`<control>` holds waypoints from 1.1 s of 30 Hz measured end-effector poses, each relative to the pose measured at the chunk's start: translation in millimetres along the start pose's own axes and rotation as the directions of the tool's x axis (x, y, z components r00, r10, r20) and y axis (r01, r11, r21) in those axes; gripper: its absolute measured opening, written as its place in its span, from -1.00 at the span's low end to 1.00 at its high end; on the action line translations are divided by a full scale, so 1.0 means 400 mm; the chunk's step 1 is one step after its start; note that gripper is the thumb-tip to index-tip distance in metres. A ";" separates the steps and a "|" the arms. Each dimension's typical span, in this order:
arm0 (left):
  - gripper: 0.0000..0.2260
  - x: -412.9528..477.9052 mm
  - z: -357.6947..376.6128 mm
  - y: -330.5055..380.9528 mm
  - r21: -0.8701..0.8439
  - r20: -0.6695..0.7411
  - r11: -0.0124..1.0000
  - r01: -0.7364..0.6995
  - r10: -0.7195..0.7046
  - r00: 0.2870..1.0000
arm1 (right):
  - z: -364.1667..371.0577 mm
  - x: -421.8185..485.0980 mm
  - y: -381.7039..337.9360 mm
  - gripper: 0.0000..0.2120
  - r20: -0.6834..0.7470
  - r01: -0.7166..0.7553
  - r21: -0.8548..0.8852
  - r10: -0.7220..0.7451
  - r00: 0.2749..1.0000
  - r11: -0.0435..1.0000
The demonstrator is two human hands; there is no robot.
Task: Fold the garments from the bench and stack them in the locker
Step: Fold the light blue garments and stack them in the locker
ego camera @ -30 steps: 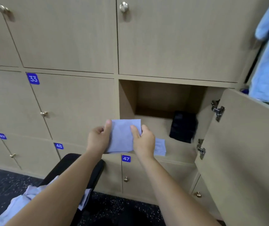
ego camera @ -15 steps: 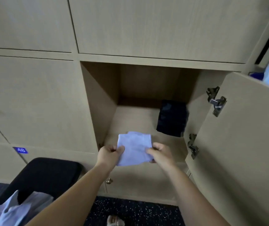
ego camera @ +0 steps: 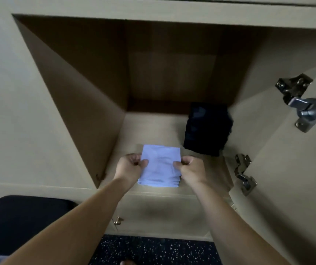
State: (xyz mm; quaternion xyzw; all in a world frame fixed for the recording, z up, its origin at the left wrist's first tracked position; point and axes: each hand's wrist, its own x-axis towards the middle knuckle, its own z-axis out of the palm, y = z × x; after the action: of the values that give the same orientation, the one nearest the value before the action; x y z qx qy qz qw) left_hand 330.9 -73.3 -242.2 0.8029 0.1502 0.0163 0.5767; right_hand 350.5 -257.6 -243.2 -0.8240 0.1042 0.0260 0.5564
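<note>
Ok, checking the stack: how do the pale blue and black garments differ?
The pale blue garment is gripped by the left hand and right hand; the black garment lies untouched. The pale blue garment is at the locker front, the black garment farther back right. Both are folded.

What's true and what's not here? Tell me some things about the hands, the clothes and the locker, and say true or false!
1. The left hand and the right hand both grip the light blue garment. True.
2. The locker door is closed. False: it is swung open to the right, and its hinges show.
3. A black garment lies on the right side of the locker floor. True.
4. The light blue garment lies on top of the black garment. False: the two are apart, with the blue one nearer the front and to the left.
</note>
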 end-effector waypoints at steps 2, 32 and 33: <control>-0.92 0.010 0.010 -0.022 0.000 -0.007 1.000 -0.012 0.012 1.000 | 0.011 0.003 0.022 -0.91 -0.010 0.011 0.007 -0.011 1.000 1.000; -0.03 -0.025 0.041 -0.151 0.642 0.358 0.627 -0.441 0.264 0.896 | 0.091 -0.031 0.083 -0.07 0.350 0.478 -0.765 -0.346 0.871 0.432; 0.00 -0.024 0.037 -0.148 0.646 0.363 0.625 -0.437 0.252 0.897 | 0.092 -0.031 0.080 -0.11 0.367 0.480 -0.766 -0.322 0.873 0.428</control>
State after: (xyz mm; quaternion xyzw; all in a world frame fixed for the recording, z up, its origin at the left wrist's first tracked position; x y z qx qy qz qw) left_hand 311.6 -72.3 -300.9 0.9718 -0.0832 -0.0284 0.2190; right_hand 334.5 -233.4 -284.1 -0.9819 -0.1673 0.0068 0.0885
